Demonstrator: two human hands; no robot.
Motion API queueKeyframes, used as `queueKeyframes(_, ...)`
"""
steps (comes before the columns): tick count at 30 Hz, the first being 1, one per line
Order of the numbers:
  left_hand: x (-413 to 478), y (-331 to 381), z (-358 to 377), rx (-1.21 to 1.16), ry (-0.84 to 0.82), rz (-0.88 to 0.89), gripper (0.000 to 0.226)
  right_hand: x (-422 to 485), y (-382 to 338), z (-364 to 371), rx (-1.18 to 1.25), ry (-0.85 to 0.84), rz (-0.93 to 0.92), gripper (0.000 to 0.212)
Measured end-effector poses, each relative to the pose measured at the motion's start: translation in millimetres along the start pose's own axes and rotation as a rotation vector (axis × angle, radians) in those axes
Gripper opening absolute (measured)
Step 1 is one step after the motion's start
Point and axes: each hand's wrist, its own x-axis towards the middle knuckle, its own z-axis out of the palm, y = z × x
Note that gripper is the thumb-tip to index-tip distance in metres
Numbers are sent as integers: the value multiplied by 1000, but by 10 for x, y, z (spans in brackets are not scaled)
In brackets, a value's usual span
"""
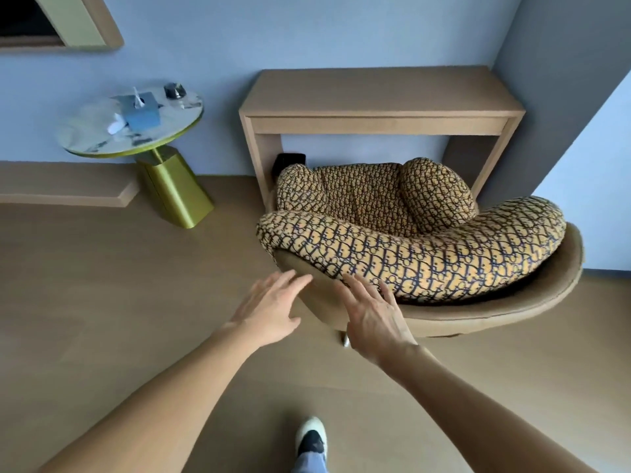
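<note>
Early stage, by the look of it: reaching for the chair (478, 315), no grip yet. Left hand (269, 308) w/ fingers straight and spread wide, tips at the left edge of the chair's tan back; cannot tell whether touching or just short. Right hand (374, 312) likewise flat and wide, holding nothing, fingertips over the rim at the seam of tan shell and patterned cushion (426, 254); contact prob. light, if any.

Chair on the floor (119, 285) in front of the desk (382, 97), back toward the camera, front end tucked partly under the desk top, turned a bit to one side rather than square. Cushion draped over the back rim, w/ two padded rolls further in.

Done so far, judging from this: approach only. Left to do: get both palms or fingers set on the back, then move the chair. Could be pull out, push in or swivel; not clear which from this view. Likely a two-handed job either way, given both arms out at approx. the same reach.

Elsewhere: round side table (136, 150) well to the left w/ tissue box (141, 110) and a small dark item (174, 90) on top; dark object (290, 162) under the desk by its left leg; one shoe (311, 438) at bottom of frame, behind the hands.
</note>
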Motion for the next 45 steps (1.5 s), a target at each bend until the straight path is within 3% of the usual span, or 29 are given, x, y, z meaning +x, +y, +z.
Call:
queueKeyframes(5, 337, -742, -336, 39, 73, -130, 93, 970, -259, -77, 9, -23, 51, 86)
queueKeyframes(11, 1203, -1561, -368, -2, -35, -89, 94, 2244, -435, 99, 9, -55, 137, 76)
queueKeyframes(17, 2121, -2133, -328, -29, -225, -44, 93, 3281, -534, 219, 14, -351, 282, 90)
queueKeyframes(26, 2893, -2999, -775, 132, -379, -9, 89, 3963, -762, 505, 28, -552, 296, 63)
queueKeyframes(29, 3207, -3127, -861, 201, -401, 26, 88, 4097, -785, 676, 73, -498, 308, 61)
queueKeyframes(34, 4091, -3261, -831, 334, -394, 235, 96, 4660, -716, 1015, 279, -357, 423, 81)
queueKeyframes(39, 5299, -3345, -415, 285, -185, 560, 81, 5333, -717, 1578, 469, -190, 671, 71)
queueKeyframes(45, 6371, -3462, 150, 260, -153, 877, 77, 5756, -619, 2120, 385, 275, 1059, 71)
